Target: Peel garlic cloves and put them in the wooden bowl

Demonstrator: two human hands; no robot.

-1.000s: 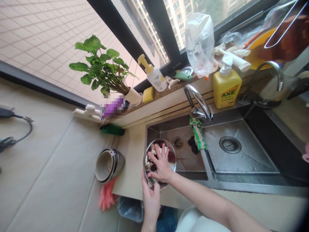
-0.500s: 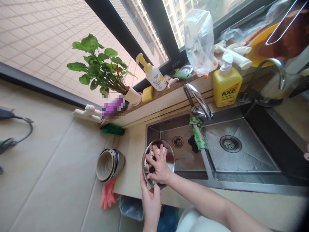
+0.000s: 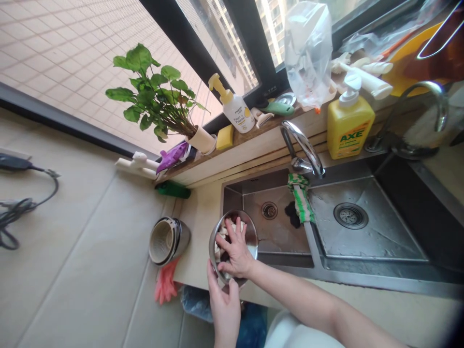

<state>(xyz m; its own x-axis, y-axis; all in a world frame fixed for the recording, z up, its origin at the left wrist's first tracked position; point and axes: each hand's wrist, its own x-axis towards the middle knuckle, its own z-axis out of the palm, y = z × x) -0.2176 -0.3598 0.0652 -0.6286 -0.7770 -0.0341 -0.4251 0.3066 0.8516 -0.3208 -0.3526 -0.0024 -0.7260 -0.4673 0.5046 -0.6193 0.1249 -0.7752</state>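
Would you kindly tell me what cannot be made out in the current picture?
All in the head view:
1. Some of the white and dark pieces in the bowl: covered by the right hand.
2. The bowl's underside, and whatever supports it: hidden by the bowl's own wall and the left hand.
3. Smallest print on the yellow AXE bottle: too small to read.
4. Rest of the black cable fitting: cut off by the left edge.

The bowl (image 3: 252, 236) is silver, its chunks (image 3: 218, 252) white, the cloth (image 3: 302, 200) striped green and white.
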